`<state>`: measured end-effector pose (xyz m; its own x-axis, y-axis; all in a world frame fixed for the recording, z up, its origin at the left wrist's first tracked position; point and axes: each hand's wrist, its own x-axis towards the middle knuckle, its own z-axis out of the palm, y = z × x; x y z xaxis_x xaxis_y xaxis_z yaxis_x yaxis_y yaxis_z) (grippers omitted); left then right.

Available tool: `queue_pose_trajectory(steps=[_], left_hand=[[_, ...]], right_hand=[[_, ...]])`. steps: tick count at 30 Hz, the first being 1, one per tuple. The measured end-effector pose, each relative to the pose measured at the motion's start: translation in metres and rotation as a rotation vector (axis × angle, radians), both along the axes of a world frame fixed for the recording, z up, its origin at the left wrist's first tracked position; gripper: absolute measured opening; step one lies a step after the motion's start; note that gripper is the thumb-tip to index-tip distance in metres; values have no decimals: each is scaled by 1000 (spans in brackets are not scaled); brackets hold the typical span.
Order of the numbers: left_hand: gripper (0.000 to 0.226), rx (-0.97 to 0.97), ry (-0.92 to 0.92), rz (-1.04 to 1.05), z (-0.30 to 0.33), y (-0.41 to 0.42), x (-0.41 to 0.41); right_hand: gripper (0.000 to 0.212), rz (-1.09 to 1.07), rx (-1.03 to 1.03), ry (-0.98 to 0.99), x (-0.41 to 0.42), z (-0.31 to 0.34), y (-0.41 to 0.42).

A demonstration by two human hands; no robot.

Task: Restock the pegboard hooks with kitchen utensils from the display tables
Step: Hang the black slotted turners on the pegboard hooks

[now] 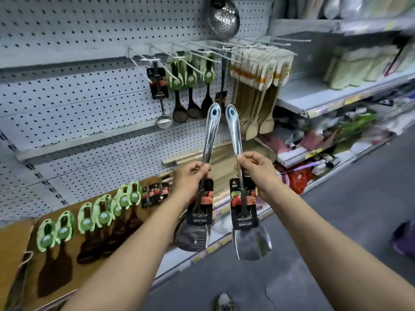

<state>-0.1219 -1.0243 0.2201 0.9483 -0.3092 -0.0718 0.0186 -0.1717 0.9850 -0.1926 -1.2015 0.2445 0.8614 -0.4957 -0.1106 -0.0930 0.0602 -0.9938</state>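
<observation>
Both hands are up in front of the pegboard [67, 90], each one closed around the steel handle of one utensil. The left hand [190, 176] holds a skimmer [193, 237] w/ a dark round head hanging down; the right hand [253, 169] holds a turner [251, 243] w/ a flat shiny blade. Both have a black label card on the shaft and a blue hang hole at the top end. The two top ends point up and stand just beside each other, near but below the hooks [179, 55].

On the hooks, far and above: one ladle [162, 104] w/ the same black card at left, then dark spoons w/ green cards [190, 86], then a thick row of wooden spatulas [258, 90] at right. A big strainer [223, 19] hangs higher. Near left, on the tabletop [13, 243], more green-card spoons [65, 243] lie in a row, not yet hung.

Step in hand, I think: carry to the board is done, hanging is not yet done. The next move calls for choosing a hook, prob. one of the free ones beside the ladle, then lifting one utensil and guiding its blue hole over the hook tip. The hole is small and the view is blurred at right, so aim must be careful, one hand at a time.
</observation>
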Motion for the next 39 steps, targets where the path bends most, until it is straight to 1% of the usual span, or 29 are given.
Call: queue_pose_trajectory(steps=[4,8,10,14,18,20,22,27,31,33,36,39], left_hand=[[17,-42,-17,-29,5,-67,32],[17,-76,-1,-29,12,-130,64],[17,-82,-1,-26,15,-156,82],[19,-87,21,-9,21,-197,107],[17,-78,41,48,22,-222,118],[18,-55,21,79,21,-232,126],[19,-32,9,109,20,-240,131],[17,-46,16,268,18,-265,126],[21,-31,4,373,21,-283,118],[20,-31,3,410,20,-290,115],[20,-24,15,427,19,-297,111],[20,-35,49,420,19,-299,114]], right_hand=[[13,-78,-80,-53,29,10,-61],[22,-129,-160,-20,62,20,-123],[22,-143,-136,-36,78,25,-150],[27,-92,-87,-45,109,29,-192],[23,-22,-130,-48,140,23,-222],[20,33,-150,-43,158,21,-238],[22,80,-169,-31,174,19,-252],[21,180,-133,-62,204,19,-274],[20,237,-173,-117,225,21,-289],[18,256,-164,-118,234,21,-293],[16,262,-149,-102,244,20,-296],[19,287,-149,-110,254,17,-297]])
